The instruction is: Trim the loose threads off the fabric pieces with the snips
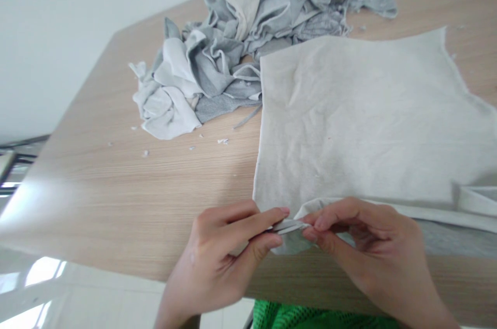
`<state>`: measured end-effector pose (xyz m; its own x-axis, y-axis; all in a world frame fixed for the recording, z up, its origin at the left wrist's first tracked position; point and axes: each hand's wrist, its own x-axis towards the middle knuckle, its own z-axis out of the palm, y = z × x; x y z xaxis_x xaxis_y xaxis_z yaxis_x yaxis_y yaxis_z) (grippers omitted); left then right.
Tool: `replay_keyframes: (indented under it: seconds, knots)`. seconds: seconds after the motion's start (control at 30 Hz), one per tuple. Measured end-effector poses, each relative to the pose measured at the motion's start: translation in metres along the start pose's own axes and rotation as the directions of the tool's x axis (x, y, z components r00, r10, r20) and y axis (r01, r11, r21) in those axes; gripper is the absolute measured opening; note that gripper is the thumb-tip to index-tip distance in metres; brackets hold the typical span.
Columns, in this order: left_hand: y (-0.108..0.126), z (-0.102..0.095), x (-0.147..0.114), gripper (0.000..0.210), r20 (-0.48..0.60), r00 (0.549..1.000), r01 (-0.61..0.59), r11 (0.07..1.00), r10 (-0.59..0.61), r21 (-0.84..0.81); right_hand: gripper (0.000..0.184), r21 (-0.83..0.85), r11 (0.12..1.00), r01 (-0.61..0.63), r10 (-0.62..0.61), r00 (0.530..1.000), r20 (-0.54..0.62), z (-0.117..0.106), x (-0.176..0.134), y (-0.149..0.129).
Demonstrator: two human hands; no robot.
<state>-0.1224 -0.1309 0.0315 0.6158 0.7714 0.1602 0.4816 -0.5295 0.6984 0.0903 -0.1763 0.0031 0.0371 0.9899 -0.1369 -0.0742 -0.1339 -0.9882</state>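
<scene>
- Beige cloth (368, 122) lies spread on the tabletop, fanning from 12 to 3 o'clock of the pinched spot on its near edge, from which all the hours here are read; it is faintly wrinkled, with a small dark speck near its middle
- Left hand (229, 251), at 8 to 9 o'clock, is closed on a small gathered fold of the cloth between thumb and forefinger
- Right hand (373, 251), at 3 to 4 o'clock, pinches the same fold between thumb and fingertips, just beside the left fingertips
- Grey layer (458, 238) shows at 3 o'clock, under the cloth's turned near edge; whether it belongs to the same piece I cannot tell
- Heap of fabric scraps (217, 60), grey, white and cream, sprawls from 10 to 1 o'clock, meeting the cloth's far left corner
- Thin grey strip (248, 118) pokes out of the heap at 11 o'clock, near the cloth's left edge
- Lint bits (223, 141) dot the bare wood at 10 to 11 o'clock
- Wood-grain tabletop (155, 199) runs out toward 9 o'clock
- Green mesh fabric (303, 316) shows at 6 o'clock, below the table's near edge
- Pale floor (116, 298) lies at 8 o'clock, and a white wall (85, 8) at 10
</scene>
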Motion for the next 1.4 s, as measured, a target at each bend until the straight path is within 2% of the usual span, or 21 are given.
replay_keyframes:
  seconds: [0.23,0.4,0.57,0.73,0.87,1.03,1.4]
  knots:
    - [-0.006,0.006,-0.002,0.021,-0.019,0.997,0.074,0.985,-0.078,-0.157,0.012,-0.025,0.999,-0.019,0.020,1.000,0.013,0.000,0.002,0.000]
    - [-0.008,0.010,-0.003,0.020,-0.020,0.992,0.120,0.970,-0.127,-0.209,0.011,-0.038,0.999,-0.013,0.013,1.000,0.020,0.000,0.002,0.001]
    - [-0.007,0.005,-0.004,0.021,-0.021,0.991,0.125,0.962,-0.135,-0.243,0.009,-0.015,0.996,-0.088,0.088,0.996,0.016,0.000,0.003,-0.003]
    - [-0.007,-0.003,-0.010,0.021,-0.080,0.986,0.129,0.970,-0.148,-0.207,0.009,0.000,0.991,-0.131,0.131,0.991,0.020,0.001,0.002,-0.004]
    - [-0.003,-0.002,-0.016,0.028,-0.045,0.987,0.144,0.980,-0.151,-0.136,0.010,-0.010,0.992,-0.128,0.128,0.992,0.017,0.002,0.002,-0.004]
    - [0.002,0.003,-0.012,0.034,-0.034,0.996,0.085,0.995,-0.088,-0.059,0.009,-0.017,0.994,-0.108,0.108,0.994,0.026,0.002,0.001,-0.004]
    - [0.006,0.000,-0.001,0.031,-0.051,0.998,-0.025,0.997,0.029,0.066,0.011,-0.020,0.994,-0.110,0.110,0.994,0.023,0.002,0.002,-0.004]
